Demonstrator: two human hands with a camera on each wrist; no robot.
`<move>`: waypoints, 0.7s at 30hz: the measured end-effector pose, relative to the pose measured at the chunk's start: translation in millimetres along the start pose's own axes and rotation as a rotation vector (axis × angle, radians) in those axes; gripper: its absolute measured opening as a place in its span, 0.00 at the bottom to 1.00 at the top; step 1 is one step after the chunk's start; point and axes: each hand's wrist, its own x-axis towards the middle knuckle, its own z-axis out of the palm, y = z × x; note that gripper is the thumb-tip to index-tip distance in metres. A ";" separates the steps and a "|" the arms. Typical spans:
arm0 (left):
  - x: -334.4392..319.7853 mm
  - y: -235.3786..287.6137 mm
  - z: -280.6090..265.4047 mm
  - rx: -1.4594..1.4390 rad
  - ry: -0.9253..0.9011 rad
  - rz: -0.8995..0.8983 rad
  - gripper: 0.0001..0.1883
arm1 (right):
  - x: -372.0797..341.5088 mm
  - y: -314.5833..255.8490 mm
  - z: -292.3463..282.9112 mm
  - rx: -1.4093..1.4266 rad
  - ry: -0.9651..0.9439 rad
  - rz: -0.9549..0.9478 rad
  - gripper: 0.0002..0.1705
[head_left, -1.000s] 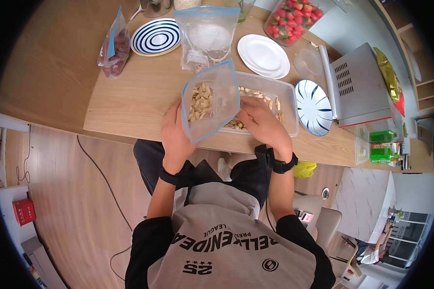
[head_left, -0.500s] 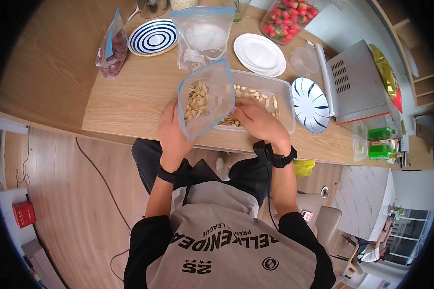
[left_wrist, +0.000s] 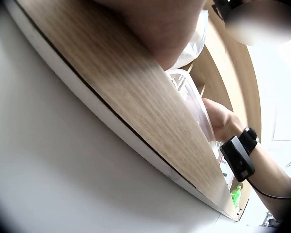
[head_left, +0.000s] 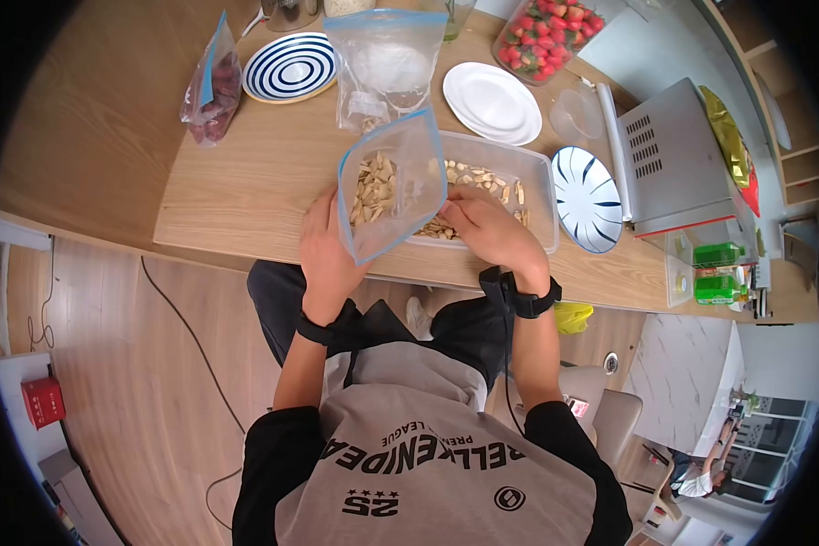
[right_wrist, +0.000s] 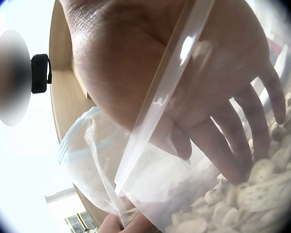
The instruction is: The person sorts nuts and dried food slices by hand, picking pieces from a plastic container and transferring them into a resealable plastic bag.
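Observation:
My left hand [head_left: 328, 244] holds a clear blue-edged zip bag [head_left: 419, 177] upright from its left side, the mouth spread wide. Pale dried slices [head_left: 373, 188] lie inside the bag. Right beside it is a clear plastic tub [head_left: 551, 196] with more pale slices and small round pieces. My right hand [head_left: 498, 235] reaches over the tub's near rim, fingertips inside and thumb close to the bag's edge. Through the tub wall in the right wrist view, the right hand's fingers [right_wrist: 228, 136] point down, spread, at the pieces [right_wrist: 218, 213]. The left wrist view hides the left fingers.
Behind the bag stands another clear zip bag [head_left: 387, 68]. Around it are a blue-ringed plate [head_left: 290, 68], white plates [head_left: 491, 103], a bag of dark red contents [head_left: 213, 105] and a strawberry container [head_left: 551, 41]. Right of the tub are a striped dish [head_left: 588, 200] and a grey appliance [head_left: 673, 159].
The view shifts slightly, moving the scene a little left. Both hands keep nearly the same places, the left at the bag and the right in the tub.

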 end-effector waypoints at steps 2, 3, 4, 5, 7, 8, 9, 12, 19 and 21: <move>-0.1 0.8 -0.9 0.004 -0.003 0.001 0.38 | -0.1 2.0 0.5 0.005 0.006 -0.011 0.25; 0.4 1.4 -1.7 0.010 -0.004 0.002 0.38 | -0.3 1.3 0.4 0.003 0.010 -0.005 0.24; 1.6 2.6 -1.9 0.010 -0.002 0.000 0.38 | -0.2 0.7 0.2 0.000 0.013 0.000 0.24; 2.5 4.1 -2.2 0.012 0.009 0.006 0.38 | -0.8 0.3 0.3 -0.001 0.010 -0.001 0.24; 2.3 3.5 -3.0 0.017 0.017 0.012 0.38 | -2.8 -0.9 1.5 0.022 0.049 -0.033 0.23; 2.3 3.1 -3.0 0.012 0.006 0.004 0.38 | -2.4 -1.7 1.3 0.024 0.049 -0.032 0.23; 2.5 3.1 -2.9 0.006 -0.006 -0.003 0.38 | -1.5 -2.9 0.0 0.043 0.054 -0.034 0.22; 1.8 3.5 -1.6 0.033 0.015 0.001 0.37 | -2.2 -8.6 -2.7 0.064 0.109 -0.036 0.20; 2.0 1.3 -2.4 -0.014 0.002 0.005 0.37 | -4.4 -26.2 -5.3 0.104 0.248 0.007 0.14; 2.6 3.0 -2.5 -0.008 -0.007 -0.009 0.38 | -4.9 -25.4 -5.0 0.086 0.257 -0.001 0.14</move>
